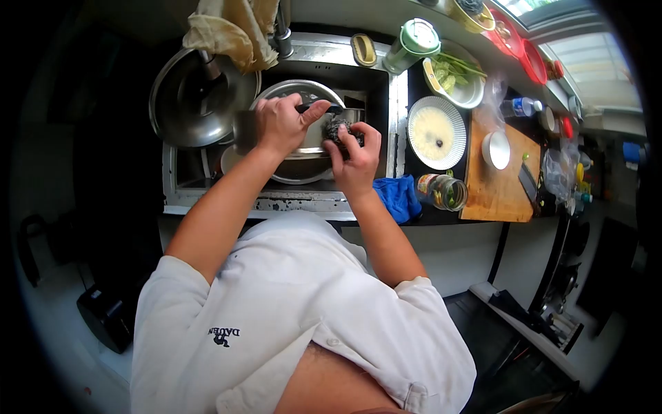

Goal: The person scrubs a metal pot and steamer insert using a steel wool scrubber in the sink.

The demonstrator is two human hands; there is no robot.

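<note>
My left hand (281, 125) is closed over the sink, around what looks like a cleaver. Its black handle (323, 108) shows past my thumb, and a broad grey blade (244, 131), blurred, shows on the other side. Between the bent fingers of my right hand (357, 155) is a dark steel wool scourer (338, 129), close to the handle's end. Beneath both hands a round metal basin (303, 86) stands in the sink (376, 90). My hands hide much of the basin and part of the cleaver.
A large steel bowl (165, 103) leans at the sink's left, under a hanging cloth (231, 41). On the right are a ribbed white plate (419, 148), a glass jar (436, 190), a blue cloth (397, 199) and a cutting board (483, 190) bearing a white bowl (496, 150) and a knife (528, 181).
</note>
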